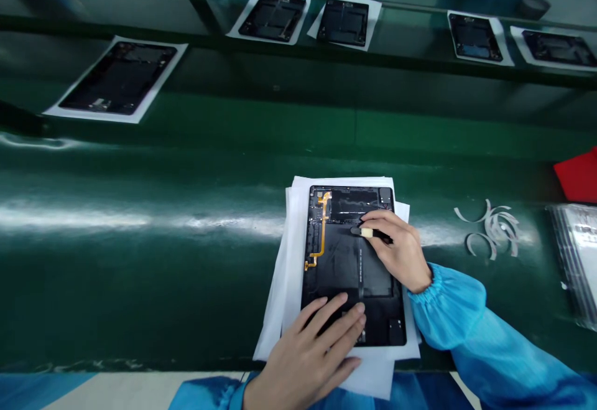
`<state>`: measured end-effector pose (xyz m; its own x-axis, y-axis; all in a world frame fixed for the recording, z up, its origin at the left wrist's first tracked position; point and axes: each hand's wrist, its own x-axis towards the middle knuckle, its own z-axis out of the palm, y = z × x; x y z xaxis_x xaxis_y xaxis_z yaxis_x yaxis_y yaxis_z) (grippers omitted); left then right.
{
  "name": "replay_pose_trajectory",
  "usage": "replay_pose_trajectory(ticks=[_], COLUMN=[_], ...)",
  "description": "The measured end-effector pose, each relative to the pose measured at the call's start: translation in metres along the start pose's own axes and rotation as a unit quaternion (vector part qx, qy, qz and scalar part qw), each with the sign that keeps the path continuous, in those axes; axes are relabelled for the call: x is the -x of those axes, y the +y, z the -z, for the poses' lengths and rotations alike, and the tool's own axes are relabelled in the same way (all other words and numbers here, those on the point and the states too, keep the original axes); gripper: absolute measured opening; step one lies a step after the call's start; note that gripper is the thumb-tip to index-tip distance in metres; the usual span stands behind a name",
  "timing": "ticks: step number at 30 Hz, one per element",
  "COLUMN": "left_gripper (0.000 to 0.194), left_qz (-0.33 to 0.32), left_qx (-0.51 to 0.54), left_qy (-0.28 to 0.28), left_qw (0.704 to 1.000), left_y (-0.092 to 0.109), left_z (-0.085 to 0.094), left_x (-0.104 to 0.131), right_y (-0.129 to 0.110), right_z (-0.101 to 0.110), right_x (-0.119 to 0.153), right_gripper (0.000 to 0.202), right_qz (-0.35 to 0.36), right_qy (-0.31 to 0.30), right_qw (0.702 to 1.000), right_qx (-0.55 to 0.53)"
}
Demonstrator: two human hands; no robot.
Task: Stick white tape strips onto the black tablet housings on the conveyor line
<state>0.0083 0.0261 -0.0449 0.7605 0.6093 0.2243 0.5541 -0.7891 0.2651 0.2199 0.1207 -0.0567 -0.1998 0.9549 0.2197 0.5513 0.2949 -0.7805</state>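
An open black tablet back (347, 260) lies on a stack of white sheets (289, 285) near the front of the green belt. An orange flex cable (321, 229) runs down its left side. My left hand (310, 351) rests flat on the tablet's lower edge, fingers spread. My right hand (396, 245) is over the tablet's upper right and pinches a small dark tool with a pale tip (366, 232), pressed onto the black surface.
Curled white peeled strips (492, 229) lie to the right on the green belt (163, 223). A red object (578, 177) and a stack of clear-wrapped parts (576, 260) sit at the right edge. Several more tablets on white sheets (119, 80) lie farther back.
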Motion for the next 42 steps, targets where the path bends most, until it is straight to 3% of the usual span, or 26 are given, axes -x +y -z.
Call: replay_pose_trajectory(ticks=[8,13,16,21,24,29,33,38,40,42], left_gripper=[0.034,0.064,0.08,0.089,0.082,0.056,0.036,0.039,0.044,0.032], left_qz=[-0.012,-0.017,-0.028,-0.018,0.004,0.054,0.096,0.141,0.187,0.269], left_qx=[-0.02,-0.041,-0.042,-0.011,0.014,0.009,0.0,0.067,0.113,0.123], left_qy=[-0.006,-0.051,-0.065,-0.075,-0.083,-0.063,-0.056,-0.087,-0.045,0.046], left_qw=[1.0,0.998,0.997,0.997,0.996,0.996,0.994,0.984,0.975,0.954], left_y=[-0.001,-0.002,-0.003,-0.015,-0.032,-0.053,-0.05,-0.047,-0.053,-0.062], left_z=[0.0,-0.001,0.002,0.009,0.01,0.004,0.0,0.002,0.005,0.01], left_x=[-0.001,0.002,0.002,-0.016,-0.037,-0.062,-0.065,-0.065,-0.057,-0.042], right_y=[0.001,0.002,0.0,-0.002,-0.001,0.006,0.009,0.004,0.002,-0.001], right_z=[-0.002,-0.003,-0.003,0.009,0.019,0.027,0.026,0.033,0.038,0.041], right_x=[0.0,0.001,0.0,0.001,0.007,0.025,0.037,0.057,0.066,0.074], right_gripper=[0.023,0.035,0.039,0.012,0.006,0.005,0.009,0.01,0.013,0.019], right_qz=[0.013,0.008,0.0,-0.034,-0.068,-0.09,-0.059,-0.089,-0.148,-0.2], right_qy=[0.0,0.001,0.04,0.159,0.168,0.126,0.09,0.077,0.044,-0.011], right_qw=[1.0,1.0,0.998,0.981,0.978,0.986,0.994,0.992,0.986,0.978], right_qx=[-0.002,-0.008,-0.039,-0.101,-0.1,-0.06,-0.026,0.041,0.059,0.055])
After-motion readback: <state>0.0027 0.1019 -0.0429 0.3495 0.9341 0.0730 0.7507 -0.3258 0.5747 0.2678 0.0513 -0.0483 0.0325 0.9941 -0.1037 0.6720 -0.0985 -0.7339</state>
